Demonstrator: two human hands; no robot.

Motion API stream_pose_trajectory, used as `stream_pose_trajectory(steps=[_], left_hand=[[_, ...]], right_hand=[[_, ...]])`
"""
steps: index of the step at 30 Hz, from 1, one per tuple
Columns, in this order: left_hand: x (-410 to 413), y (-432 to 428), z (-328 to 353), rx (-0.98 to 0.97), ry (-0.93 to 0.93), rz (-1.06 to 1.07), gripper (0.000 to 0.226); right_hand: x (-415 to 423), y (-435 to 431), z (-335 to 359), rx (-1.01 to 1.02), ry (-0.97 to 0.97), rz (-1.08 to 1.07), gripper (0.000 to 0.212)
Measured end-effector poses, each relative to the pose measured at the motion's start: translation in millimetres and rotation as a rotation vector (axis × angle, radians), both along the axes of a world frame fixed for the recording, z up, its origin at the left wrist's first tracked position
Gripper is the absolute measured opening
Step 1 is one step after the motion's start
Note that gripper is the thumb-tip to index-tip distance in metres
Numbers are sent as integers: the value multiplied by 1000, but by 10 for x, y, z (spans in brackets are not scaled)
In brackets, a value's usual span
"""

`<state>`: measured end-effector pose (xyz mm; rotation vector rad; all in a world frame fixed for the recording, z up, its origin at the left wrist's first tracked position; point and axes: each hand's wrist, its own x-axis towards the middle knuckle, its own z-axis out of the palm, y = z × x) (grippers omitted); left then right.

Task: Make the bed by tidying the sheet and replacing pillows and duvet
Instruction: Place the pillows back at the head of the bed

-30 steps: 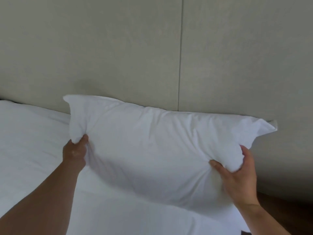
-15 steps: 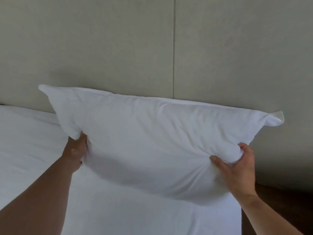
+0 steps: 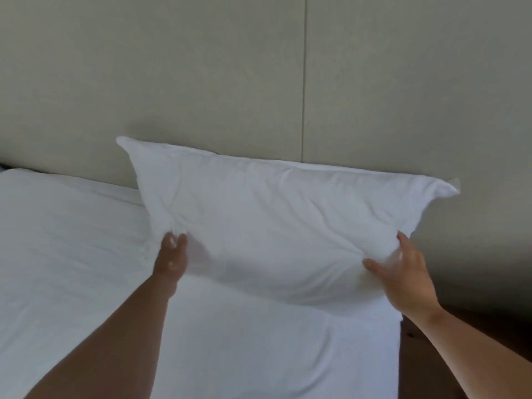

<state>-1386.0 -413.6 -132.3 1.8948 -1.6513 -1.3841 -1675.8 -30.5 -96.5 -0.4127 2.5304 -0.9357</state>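
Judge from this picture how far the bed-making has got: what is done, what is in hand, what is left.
Done: the sheet lies fairly smooth over the mattress. In hand: the left hand and right hand hold one pillow upright by its lower corners, in front of the wall panel. Left: setting it down; no duvet or second pillow is in view.

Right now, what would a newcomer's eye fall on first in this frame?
The white pillow, held upright at the centre in front of the beige wall panel. The left hand and the right hand each hold one of its lower corners. Beneath it lies the white sheet, lightly wrinkled, spreading out to the left.
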Motion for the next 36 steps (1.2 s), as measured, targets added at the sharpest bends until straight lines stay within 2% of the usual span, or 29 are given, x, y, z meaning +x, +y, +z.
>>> stream_pose_trajectory(steps=[4,6,11,12,15,16,18,22,25,28,33,35,36], left_hand=[[84,1245,397,162,64,-173,87],[180,1877,583,166,112,-255,67],[555,3535,825,316,151,-296,39],[598,3865,831,342,139,-326,36],[570,4780,966,405,67,-520,56],[506,5047,1075,411,51,-612,57],[330,5484,1285,405,46,-810,43],[-172,5985,1496,288,21,-1108,17],[-660,6416,1765,150,0,-1257,13],[-1127,7001,2156,70,113,-1391,13],[-1944,8553,3041,-156,389,-1646,17],[-2238,9106,3343,-307,502,-1701,28],[-2381,9348,3457,-384,530,-1730,35]], right_hand=[[405,532,493,121,19,113,79],[686,875,751,182,32,143,79],[1422,2065,1273,264,-23,70,78],[1552,2344,1340,280,-39,36,77],[1892,3158,1500,286,-94,-98,74],[1971,3416,1547,285,-97,-137,73],[2077,3888,1652,275,-79,-214,73],[2175,4638,2061,196,-27,-354,56],[2265,5226,2616,137,47,-422,44],[2352,5866,3217,148,182,-498,45],[2737,7349,3969,181,531,-941,33],[2907,7967,4005,343,592,-1043,44],[2983,8239,3979,429,540,-1068,56]])
